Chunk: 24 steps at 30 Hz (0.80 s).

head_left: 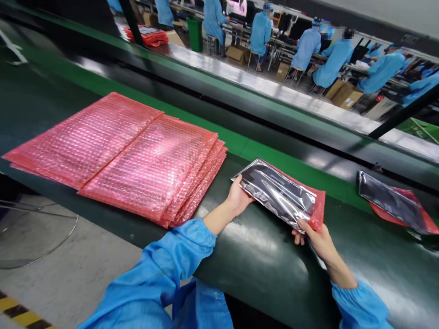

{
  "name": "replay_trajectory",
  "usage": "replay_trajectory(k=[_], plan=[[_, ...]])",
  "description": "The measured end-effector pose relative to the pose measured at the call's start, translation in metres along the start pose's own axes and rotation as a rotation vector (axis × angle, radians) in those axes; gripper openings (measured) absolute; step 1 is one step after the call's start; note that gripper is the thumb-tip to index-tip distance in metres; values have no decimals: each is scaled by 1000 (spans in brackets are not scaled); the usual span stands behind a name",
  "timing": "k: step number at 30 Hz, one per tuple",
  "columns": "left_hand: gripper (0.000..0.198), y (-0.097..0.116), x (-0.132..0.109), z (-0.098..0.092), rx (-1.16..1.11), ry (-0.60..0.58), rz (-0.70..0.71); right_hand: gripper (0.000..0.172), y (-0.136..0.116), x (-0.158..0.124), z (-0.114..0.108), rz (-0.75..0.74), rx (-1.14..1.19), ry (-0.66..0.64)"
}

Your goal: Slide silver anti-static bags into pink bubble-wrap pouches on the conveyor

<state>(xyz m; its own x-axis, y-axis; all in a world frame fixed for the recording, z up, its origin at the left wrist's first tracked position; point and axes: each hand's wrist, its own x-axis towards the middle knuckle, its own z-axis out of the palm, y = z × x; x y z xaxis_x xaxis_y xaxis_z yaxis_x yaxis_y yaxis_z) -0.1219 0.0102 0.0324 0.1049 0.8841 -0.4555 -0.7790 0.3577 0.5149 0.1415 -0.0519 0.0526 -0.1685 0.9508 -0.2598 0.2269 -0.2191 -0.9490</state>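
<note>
Between my two hands is a flat black panel in clear, shiny plastic film [274, 185], tilted above the dark green work surface. A red bubble-wrap bag [318, 208] shows behind it along its far and right edges. My left hand [238, 196] is closed on the panel's left end, thumb on top. At the right end, my right hand [315, 237] grips the panel together with the bag, its thumb on the film and fingers underneath. To the left lies a stack of red bubble-wrap bags [147, 151], partly fanned, apart from my left hand.
Another wrapped black panel [391, 196] rests on a red bag at the right. A green belt strip [247, 144] and a metal rail [240, 73] run behind. More red bags [147, 35] lie beyond. Several people in blue coats sit at a far line.
</note>
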Motion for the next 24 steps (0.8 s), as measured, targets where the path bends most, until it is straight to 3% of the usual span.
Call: replay_trajectory(k=[3, 7, 12, 16, 19, 24], plan=[[55, -1, -2, 0, -15, -34, 5, 64, 20, -13, -19, 86, 86, 21], [64, 2, -9, -1, -17, -49, -39, 57, 26, -21, -32, 128, 242, 82], [37, 5, -12, 2, 93, 7, -100, 53, 20, -34, -34, 151, 299, -27], [12, 0, -15, 6, 238, 9, -44, 55, 22, -41, -36, 218, 202, -162], [16, -3, -17, 6, 290, 33, 22, 56, 25, -39, -38, 209, 213, -130], [18, -1, -15, 2, 376, 135, 246, 57, 23, -31, -47, 217, 268, -106]])
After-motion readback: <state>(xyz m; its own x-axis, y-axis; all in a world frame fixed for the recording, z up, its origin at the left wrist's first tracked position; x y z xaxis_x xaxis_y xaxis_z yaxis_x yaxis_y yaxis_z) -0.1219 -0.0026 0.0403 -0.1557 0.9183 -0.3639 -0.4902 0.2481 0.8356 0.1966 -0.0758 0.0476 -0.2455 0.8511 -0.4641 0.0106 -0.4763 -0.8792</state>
